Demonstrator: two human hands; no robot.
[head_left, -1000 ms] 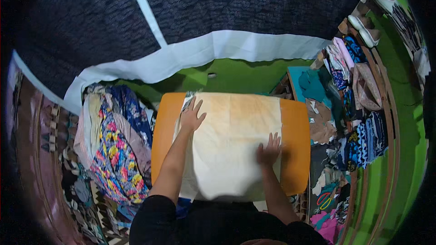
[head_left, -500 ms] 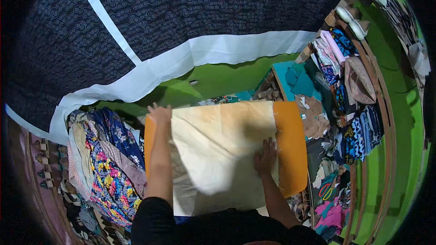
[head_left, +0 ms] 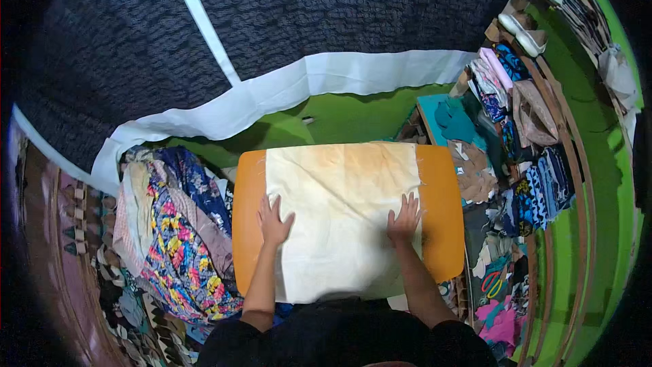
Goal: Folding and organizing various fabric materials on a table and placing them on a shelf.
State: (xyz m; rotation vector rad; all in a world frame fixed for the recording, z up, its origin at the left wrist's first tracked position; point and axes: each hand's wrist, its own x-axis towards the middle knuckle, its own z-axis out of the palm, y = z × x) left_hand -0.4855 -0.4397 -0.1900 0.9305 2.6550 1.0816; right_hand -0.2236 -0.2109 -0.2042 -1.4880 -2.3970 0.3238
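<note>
A cream-coloured cloth (head_left: 339, 197) with frayed side edges lies spread over an orange board with rounded corners (head_left: 443, 231). Faint yellowish patches tint its far part, and light creases run across it. My left hand (head_left: 275, 224) rests flat on the cloth's left edge, fingers spread. On the right edge lies my right hand (head_left: 405, 217), its fingers also stretched out and pointing away from me. Neither hand holds anything. The cloth's near edge runs up to my dark shirt, which hides part of it. Orange board shows on both sides of the cloth.
Heaped patterned fabrics (head_left: 176, 238) stand close on the left. At right, a wooden rack (head_left: 570, 163) carries folded cloths, near scissors with coloured handles (head_left: 494, 284) and fabric scraps (head_left: 470, 171). A dark patterned curtain (head_left: 353, 7) with a white border hangs beyond the board.
My left hand has come down and nearer from the board's far left corner onto the cloth's left edge. My right hand has moved slightly away from me. The cloth lies flatter.
</note>
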